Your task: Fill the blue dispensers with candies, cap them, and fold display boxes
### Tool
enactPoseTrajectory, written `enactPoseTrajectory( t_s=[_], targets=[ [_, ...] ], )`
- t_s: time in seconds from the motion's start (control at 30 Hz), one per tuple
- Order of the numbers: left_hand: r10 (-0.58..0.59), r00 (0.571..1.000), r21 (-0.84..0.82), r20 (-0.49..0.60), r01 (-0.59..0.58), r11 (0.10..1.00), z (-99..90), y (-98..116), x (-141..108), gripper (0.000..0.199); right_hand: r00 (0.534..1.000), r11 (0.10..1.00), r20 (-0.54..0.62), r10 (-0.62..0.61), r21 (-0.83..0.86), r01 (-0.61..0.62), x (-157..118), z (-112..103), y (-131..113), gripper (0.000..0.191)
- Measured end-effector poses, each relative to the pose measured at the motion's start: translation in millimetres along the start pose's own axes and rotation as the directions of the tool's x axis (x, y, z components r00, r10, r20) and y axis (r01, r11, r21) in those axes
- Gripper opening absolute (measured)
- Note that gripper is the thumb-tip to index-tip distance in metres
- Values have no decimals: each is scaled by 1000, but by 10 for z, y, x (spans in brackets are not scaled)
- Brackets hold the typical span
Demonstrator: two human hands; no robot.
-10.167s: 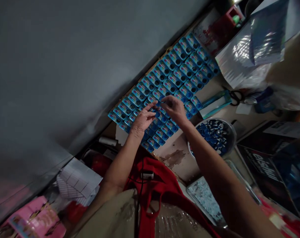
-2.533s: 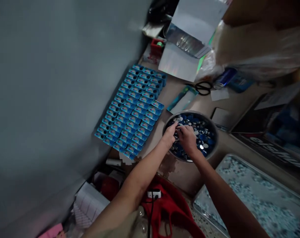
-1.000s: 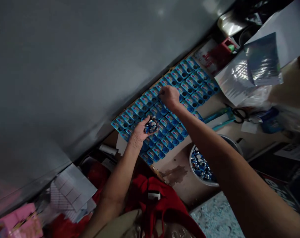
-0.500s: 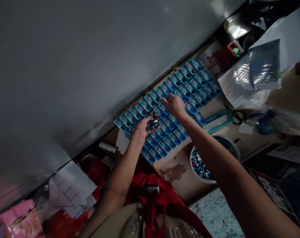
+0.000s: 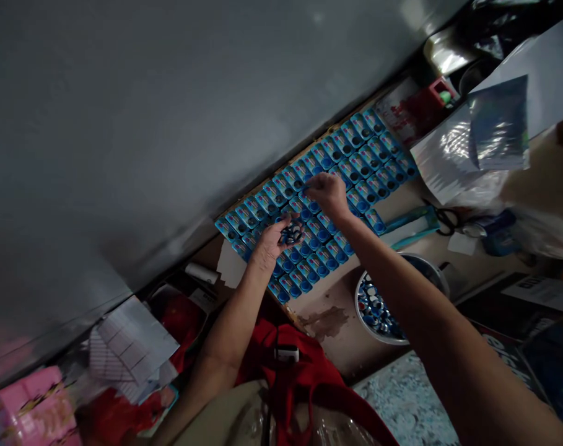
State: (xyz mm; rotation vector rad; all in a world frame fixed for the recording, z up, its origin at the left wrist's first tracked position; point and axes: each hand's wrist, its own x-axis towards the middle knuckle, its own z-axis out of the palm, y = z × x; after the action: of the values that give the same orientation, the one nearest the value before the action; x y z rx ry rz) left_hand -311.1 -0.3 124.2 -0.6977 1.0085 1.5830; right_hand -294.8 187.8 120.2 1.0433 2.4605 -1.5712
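Rows of small blue trays (image 5: 306,277), each with a round recess, cover the slanting board. Several recesses in the far rows hold dark round pieces; the nearer ones look plain blue. My left hand (image 5: 269,244) is cupped palm up above the left part of the rows, its fingers curled round a handful of small shiny round pieces (image 5: 292,232) in blue, white and dark. My right hand (image 5: 330,192) hovers over the middle rows, fingertips pinched together. What sits between those fingertips is too small to make out.
A round metal bowl (image 5: 358,303) of similar shiny pieces stands at the near right, partly under my right forearm. Scissors (image 5: 447,221) and plastic packets (image 5: 497,127) lie to the right. A grey wall (image 5: 146,111) rises behind the board. Papers (image 5: 132,341) lie at lower left.
My right hand has turned slightly and its fingertips have drawn down and closer together over the trays. My left hand has shifted a little to the right with its handful.
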Motion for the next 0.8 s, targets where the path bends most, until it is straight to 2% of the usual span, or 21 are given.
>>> enactPoseTrajectory(
  t_s=[0.03,0.1,0.2,0.3,0.4,0.53,0.6,0.67,0.73,0.8],
  targets=[
    [-11,1000,6,0,11,1000,-10,7,-1,11,996,982,-59,-63,-183,51,87,31,-72,14],
    [-35,999,25,12,35,999,-32,15,11,12,991,891,-76,-109,-450,64,251,99,-223,12],
    [-63,996,53,67,60,997,-76,12,70,16,999,746,27,30,-665,-5,476,166,-411,12],
    [-60,990,85,125,50,995,-116,6,143,19,985,669,65,162,-741,-61,654,162,-534,22],
    [-62,988,138,141,42,989,-137,-2,158,22,989,665,92,118,-747,-10,657,117,-633,34],
    [-44,984,242,173,1,970,-175,-26,96,26,984,707,177,-32,-692,148,286,91,-682,27],
    [-30,978,293,206,-33,955,-192,-48,84,24,939,767,308,-152,-563,309,19,100,-616,29],
    [-60,978,349,200,-14,937,-184,-77,100,20,849,812,471,-240,-382,441,-227,112,-499,34],
    [-124,979,395,163,51,917,-149,-106,129,17,779,838,568,-266,-263,479,-405,119,-373,35],
    [-170,975,418,143,96,903,-106,-126,150,15,768,854,587,-258,-232,465,-488,118,-275,34]
  ],
)
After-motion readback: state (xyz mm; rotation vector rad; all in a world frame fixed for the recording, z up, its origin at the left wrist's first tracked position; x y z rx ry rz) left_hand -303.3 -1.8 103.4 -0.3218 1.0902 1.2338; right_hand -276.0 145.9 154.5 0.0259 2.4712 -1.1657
